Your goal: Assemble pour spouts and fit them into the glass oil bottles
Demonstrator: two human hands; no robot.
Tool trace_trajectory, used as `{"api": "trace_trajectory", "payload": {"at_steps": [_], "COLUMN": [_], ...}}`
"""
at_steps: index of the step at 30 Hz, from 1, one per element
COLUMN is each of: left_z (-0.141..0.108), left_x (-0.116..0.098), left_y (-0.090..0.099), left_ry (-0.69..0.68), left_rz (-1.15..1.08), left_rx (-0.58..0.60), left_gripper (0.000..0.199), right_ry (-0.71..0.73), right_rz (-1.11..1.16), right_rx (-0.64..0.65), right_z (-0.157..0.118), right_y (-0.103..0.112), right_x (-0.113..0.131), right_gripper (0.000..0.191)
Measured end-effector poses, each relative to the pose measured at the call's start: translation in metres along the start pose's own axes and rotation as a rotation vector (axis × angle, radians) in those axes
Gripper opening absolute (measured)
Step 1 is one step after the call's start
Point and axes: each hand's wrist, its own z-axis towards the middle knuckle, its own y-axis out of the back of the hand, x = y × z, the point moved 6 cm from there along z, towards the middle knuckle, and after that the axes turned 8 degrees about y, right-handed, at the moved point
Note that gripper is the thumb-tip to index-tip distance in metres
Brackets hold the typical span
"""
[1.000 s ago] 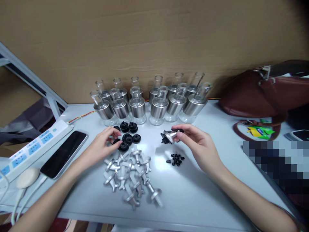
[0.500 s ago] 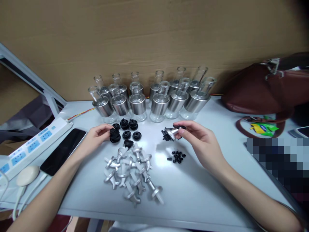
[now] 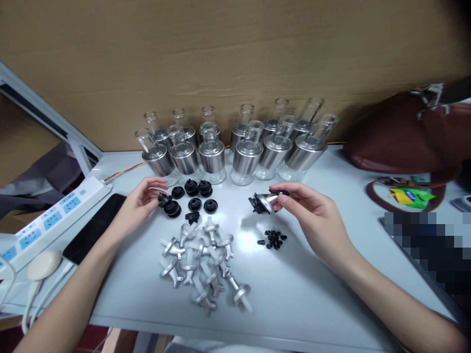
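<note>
My right hand [image 3: 312, 211] grips a silver pour spout [image 3: 271, 201] by its narrow end, held above the table; a black ribbed rubber stopper [image 3: 259, 205] is fitted on its other end, facing left. Between thumb and fingers of my left hand [image 3: 142, 201] is a tilted black rubber stopper [image 3: 164, 199]. Directly beside it lies another stopper [image 3: 172, 209], and several more stoppers [image 3: 192, 187] stand just to the right. Loose silver pour spouts [image 3: 200, 267] form a pile in front. Small black caps [image 3: 274, 239] are heaped below my right hand.
Glass bottles with steel bands [image 3: 247, 158] stand in two rows along the cardboard wall [image 3: 235, 59]. To the left are a power strip [image 3: 55, 220], a phone [image 3: 93, 228] and a white plug [image 3: 44, 265]. On the right lie a brown bag [image 3: 397, 137] and a yellow-green packet [image 3: 412, 197].
My left hand has shifted left with a stopper, away from the one beneath it. My right hand still holds the spout in nearly the same place. The view has shifted slightly.
</note>
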Motion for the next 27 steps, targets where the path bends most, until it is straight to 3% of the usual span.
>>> {"api": "trace_trajectory", "payload": {"at_steps": [6, 11, 21, 27], "left_z": [-0.003, -0.002, -0.002, -0.008], "left_x": [-0.002, -0.001, 0.009, -0.003], "left_y": [0.001, 0.011, -0.007, -0.007], "left_ry": [0.005, -0.015, -0.047, -0.118], "left_rz": [0.038, 0.113, 0.295, 0.327], "left_rx": [-0.009, -0.101, 0.005, 0.029], "left_gripper": [0.024, 0.027, 0.033, 0.041], "right_ry": [0.003, 0.006, 0.008, 0.011], "right_rz": [0.018, -0.006, 0.0, 0.002], "right_rx": [0.002, -0.001, -0.002, -0.007], "right_z": [0.0, 0.001, 0.0, 0.0], "right_y": [0.0, 0.001, -0.001, -0.001], "right_x": [-0.002, -0.001, 0.0, 0.001], "right_gripper": [0.012, 0.012, 0.011, 0.011]}}
